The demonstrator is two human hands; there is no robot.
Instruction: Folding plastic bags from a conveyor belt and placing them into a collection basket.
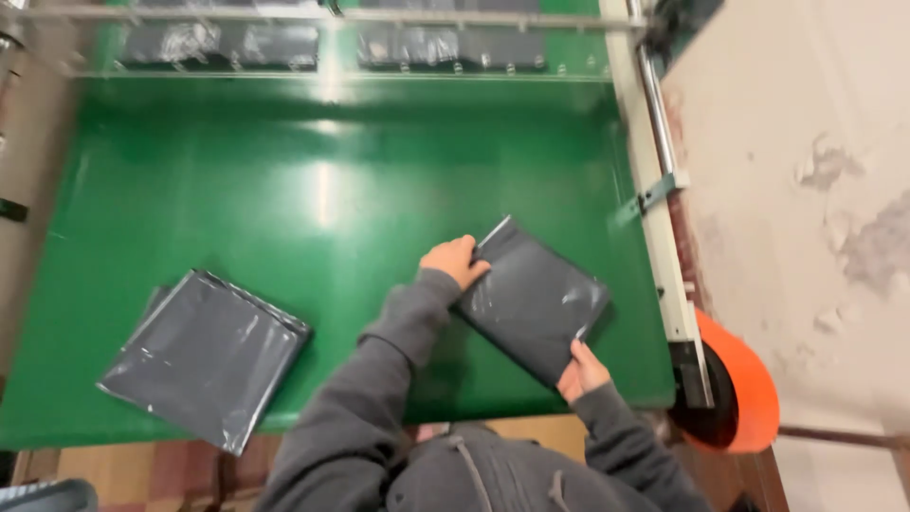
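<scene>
Two stacks: grey plastic mailer bags are seen on the green table (284,190), which is taken as the landmark for all places below.
Loose stack (204,356): laid flat near the table's front left corner, turned at an angle, its nearest corner close to the front edge; a second bag's edge is seen peeping out along the upper left side. It is touched by no hand and lies well apart from the held stack.
Left hand (455,262): placed at mid-table, right of centre, on the far left corner of the held stack; the fingers are curled shut over that corner, pinching it. A grey sleeve is worn down to the wrist.
Held stack (531,299): laid on the table's right half, towards the front, tilted as a diamond, gripped at two opposite corners. Glossy creases are shown on its top face.
Right hand (580,372): placed near the table's front edge, at the near corner of the held stack; the thumb is laid on top, the fingers are tucked beneath, so the corner is clasped.
Back rail (332,71): more dark bags are seen behind it, at the table's far edge, blurred.
Side frame (649,190): a pale bar is run along the table's right edge.
Orange wheel (749,393): set just beyond the table's front right corner.
</scene>
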